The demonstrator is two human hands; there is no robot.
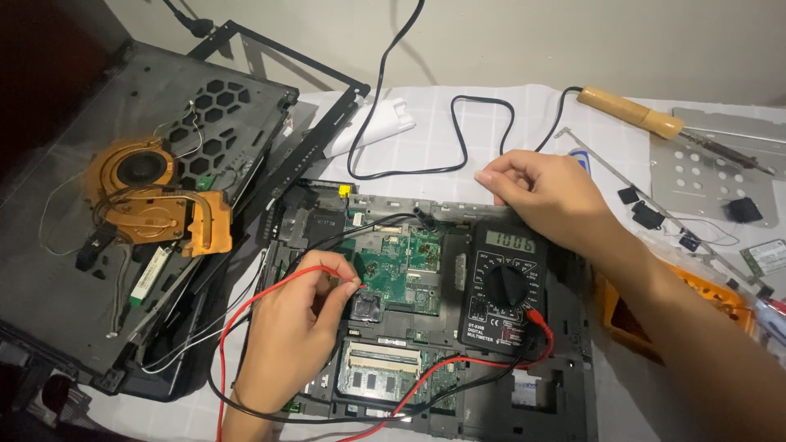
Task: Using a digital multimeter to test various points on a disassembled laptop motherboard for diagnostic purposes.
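Observation:
My left hand (299,315) pinches the red probe lead (270,293) near its tip, held down on the open laptop base (573,385) beside a square chip (366,305). A green circuit board (401,266) lies just right of it. My right hand (544,192) rests at the far edge of the laptop, fingers closed; what they hold is hidden. A black digital multimeter (501,286) with a lit display lies on the laptop below that hand. Red and black leads run from it across the memory modules (381,368).
A copper-coloured fan and heat pipe (155,196) sit on a dark laptop cover (74,278) at left. A wooden-handled soldering iron (630,110) lies at far right, near a metal plate (712,176), small black parts (647,214) and an orange tray (704,286). A black cable (458,131) loops over the white cloth.

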